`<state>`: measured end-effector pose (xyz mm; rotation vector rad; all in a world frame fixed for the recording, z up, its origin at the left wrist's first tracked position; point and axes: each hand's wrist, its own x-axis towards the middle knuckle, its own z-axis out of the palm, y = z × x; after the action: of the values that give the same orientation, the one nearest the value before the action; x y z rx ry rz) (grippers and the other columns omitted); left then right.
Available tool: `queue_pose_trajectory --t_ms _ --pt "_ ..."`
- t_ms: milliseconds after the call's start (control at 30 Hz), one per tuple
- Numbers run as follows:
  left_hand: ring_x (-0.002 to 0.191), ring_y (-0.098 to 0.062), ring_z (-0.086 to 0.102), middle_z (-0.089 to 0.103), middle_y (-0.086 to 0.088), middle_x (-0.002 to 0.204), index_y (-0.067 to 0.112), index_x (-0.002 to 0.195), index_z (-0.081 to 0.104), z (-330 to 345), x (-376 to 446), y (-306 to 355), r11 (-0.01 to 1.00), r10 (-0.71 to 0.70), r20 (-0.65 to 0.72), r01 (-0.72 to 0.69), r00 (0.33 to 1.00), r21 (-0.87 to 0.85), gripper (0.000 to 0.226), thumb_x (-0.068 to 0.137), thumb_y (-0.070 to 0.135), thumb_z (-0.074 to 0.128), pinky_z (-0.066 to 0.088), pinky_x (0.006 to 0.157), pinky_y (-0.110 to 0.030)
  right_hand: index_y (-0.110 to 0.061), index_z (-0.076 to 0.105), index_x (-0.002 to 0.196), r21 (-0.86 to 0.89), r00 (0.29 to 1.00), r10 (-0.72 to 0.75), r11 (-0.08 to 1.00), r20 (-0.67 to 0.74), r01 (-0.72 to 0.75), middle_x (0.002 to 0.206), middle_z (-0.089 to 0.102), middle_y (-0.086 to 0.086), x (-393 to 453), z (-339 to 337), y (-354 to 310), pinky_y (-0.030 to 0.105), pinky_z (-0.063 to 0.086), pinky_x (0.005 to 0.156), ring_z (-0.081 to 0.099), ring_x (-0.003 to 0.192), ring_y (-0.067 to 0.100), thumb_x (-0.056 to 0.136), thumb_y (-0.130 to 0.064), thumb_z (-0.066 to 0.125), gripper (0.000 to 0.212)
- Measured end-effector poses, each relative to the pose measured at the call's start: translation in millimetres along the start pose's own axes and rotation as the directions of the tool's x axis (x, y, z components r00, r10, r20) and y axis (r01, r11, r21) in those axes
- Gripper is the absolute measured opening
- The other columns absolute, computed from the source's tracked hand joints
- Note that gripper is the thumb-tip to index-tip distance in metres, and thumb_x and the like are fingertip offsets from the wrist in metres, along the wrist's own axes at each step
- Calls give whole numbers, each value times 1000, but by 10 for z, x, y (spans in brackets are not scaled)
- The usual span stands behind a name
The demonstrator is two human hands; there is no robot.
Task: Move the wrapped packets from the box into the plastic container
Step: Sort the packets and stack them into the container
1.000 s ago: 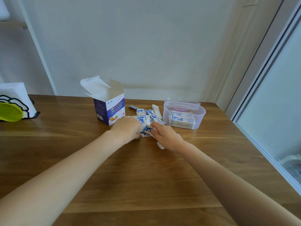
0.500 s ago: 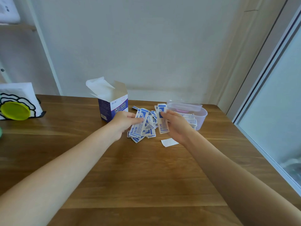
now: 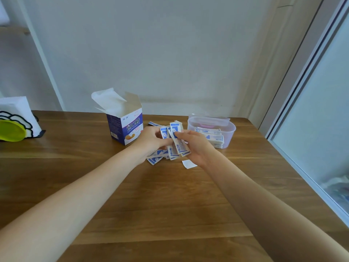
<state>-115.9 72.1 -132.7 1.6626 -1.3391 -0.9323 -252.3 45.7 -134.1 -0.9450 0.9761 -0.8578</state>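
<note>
Both hands, the left hand (image 3: pixel 151 138) and right hand (image 3: pixel 194 146), are now gripping a bundle of packets (image 3: pixel 176 140) lifted off the table (image 3: pixel 170 205), ready for the container (image 3: pixel 229 133).

The box (image 3: pixel 125 127) stands on the table (image 3: pixel 170 205) toward its far edge. To the box's right my left hand (image 3: pixel 151 141) and my right hand (image 3: pixel 196 146) meet on a bundle of packets (image 3: pixel 177 144), with more packets (image 3: pixel 156 157) lying on the table under them. Further right of the box sits the plastic container (image 3: pixel 229 137) with a stack of packets (image 3: pixel 213 138) in it. Well left of the box is a napkin holder (image 3: pixel 18 120).
</note>
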Motion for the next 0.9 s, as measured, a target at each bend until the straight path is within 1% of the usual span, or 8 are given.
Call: queue_pose_trajectory --t_ms 200,300,400,467,533,667,733,900 --pt "95 -22 64 65 -5 106 13 115 51 -92 80 179 933 219 114 -243 969 266 51 72 16 78 53 85 -40 -3 59 99 -139 1000 -18 990 14 20 86 63 13 0 143 -106 36 54 68 62 69 21 89 -10 60 12" --pt "90 -19 66 61 -1 110 19 123 44 -173 96 197 939 205 245 -261 948 224 59 74 18 77 56 80 -36 -8 61 99 -475 955 -280 857 -98 202 91 65 10 32 116 -179 31 52 63 62 72 21 89 -14 60 12" --pt "94 -11 58 55 1 115 21 128 45 -270 104 74 861 193 256 -288 947 419 56 79 28 72 47 76 -23 -4 60 102 -929 802 -579 199 146 313 88 61 8 89 -58 -200 28 41 63 57 80 24 93 -18 52 18" --pt "98 -11 53 52 3 115 23 126 50 -274 94 -45 729 167 290 -316 942 607 47 83 34 66 42 74 -21 -4 56 108 -921 808 -444 -233 386 312 102 60 11 114 -162 -89 31 43 71 57 95 27 96 -15 47 19" --pt "92 -11 51 45 6 103 26 124 53 -213 80 -155 625 148 348 -360 926 693 41 86 38 62 41 71 -22 -8 49 120 -840 840 -274 -432 469 328 117 53 9 85 -255 95 32 47 81 52 109 25 96 -12 47 25" --pt "73 -6 45 43 3 99 25 116 56 -132 108 -250 629 161 338 -360 927 689 30 87 33 61 38 63 -19 -13 39 130 -826 826 -259 -430 501 365 129 44 5 -3 -333 266 31 43 92 45 118 22 95 -18 45 37" --pt "78 -8 48 43 3 102 24 108 57 -125 146 -259 656 150 328 -342 933 673 25 85 31 64 41 68 -21 -10 42 126 -884 857 -277 -310 435 349 125 48 7 8 -313 216 29 42 84 49 110 22 95 -14 42 31" --pt "83 -10 54 56 2 101 26 80 56 -148 195 -257 714 157 330 -338 931 613 13 82 24 69 50 77 -29 -9 53 115 -895 921 -384 385 67 225 105 63 4 -6 -296 -13 27 43 70 56 87 17 92 -11 50 24"
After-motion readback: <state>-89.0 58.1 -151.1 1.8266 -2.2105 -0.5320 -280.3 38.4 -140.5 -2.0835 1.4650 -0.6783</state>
